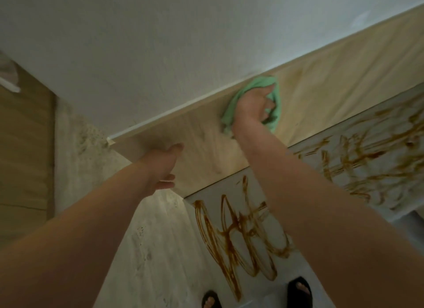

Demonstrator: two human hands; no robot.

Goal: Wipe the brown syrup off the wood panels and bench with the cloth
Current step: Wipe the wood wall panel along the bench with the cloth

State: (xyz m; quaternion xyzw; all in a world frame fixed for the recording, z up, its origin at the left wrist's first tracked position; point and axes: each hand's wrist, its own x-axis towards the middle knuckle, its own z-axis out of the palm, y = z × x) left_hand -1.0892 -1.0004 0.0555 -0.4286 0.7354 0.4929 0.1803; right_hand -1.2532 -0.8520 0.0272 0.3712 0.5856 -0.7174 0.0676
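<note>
The panel [206, 151] runs slantwise along the foot of the white wall [160, 43], its pale wood face turned towards the camera.

The right hand [252, 105] is on the panel's upper half, just under its top edge. Its fingers are curled round a bunched green cloth [259, 84], and it presses the cloth flat against the wood. The cloth sticks out above and to the left of the hand, and its top fold reaches the panel's top edge.

The left hand [160, 170] is at the panel's left end. Its thumb lies along the face and its other fingers curl round the end edge, so it grips the panel there.

Right of the cloth, the panel shows a faint brownish stain. It is too blurred to tell more.

The white worktop [229, 186] lies below the panel, butting against its lower edge. Thick loops and streaks of brown syrup [229, 234] cover it, from the corner under the panel's left end out along its whole length to the right. The right forearm crosses over the middle of these marks.

Left of the worktop and below the panel's left end is a pale, mottled floor [149, 238]. Two feet in black sandals [299, 289] stand at the near side, well away from the panel.
</note>
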